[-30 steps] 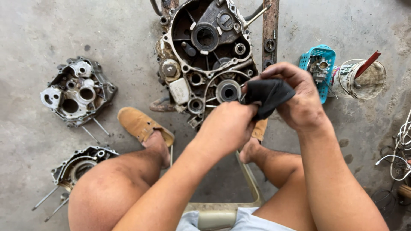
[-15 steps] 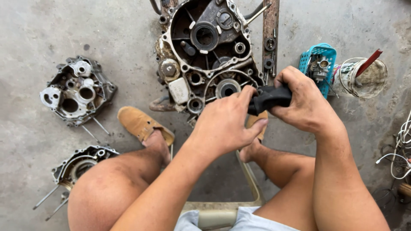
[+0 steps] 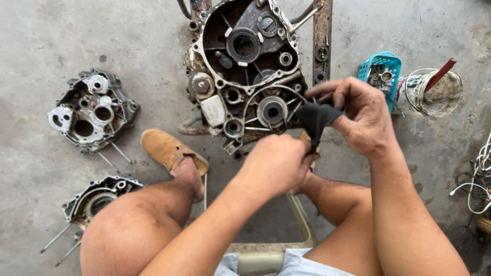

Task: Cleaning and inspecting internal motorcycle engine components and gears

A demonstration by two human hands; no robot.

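Note:
A piece of black sheet, like sandpaper or cloth (image 3: 313, 118), is stretched between both my hands. My right hand (image 3: 358, 115) pinches its upper part with fingers curled over it. My left hand (image 3: 279, 163) grips its lower end in a closed fist. Both hands hover just in front of a large dirty engine crankcase half (image 3: 245, 71) that lies on the concrete floor with its open side up.
Two more crankcase parts lie at the left, one (image 3: 92, 110) above, one (image 3: 94, 199) with studs below. A turquoise basket of small parts (image 3: 381, 74) and a pail with a red-handled tool (image 3: 434, 92) stand at the right. Wires (image 3: 478, 184) lie at the far right. I sit on a low stool (image 3: 266, 255).
My hands have pulled apart: the left has dropped lower and closed on the sheet's bottom end, the right has opened the sheet out from a bunched wad.

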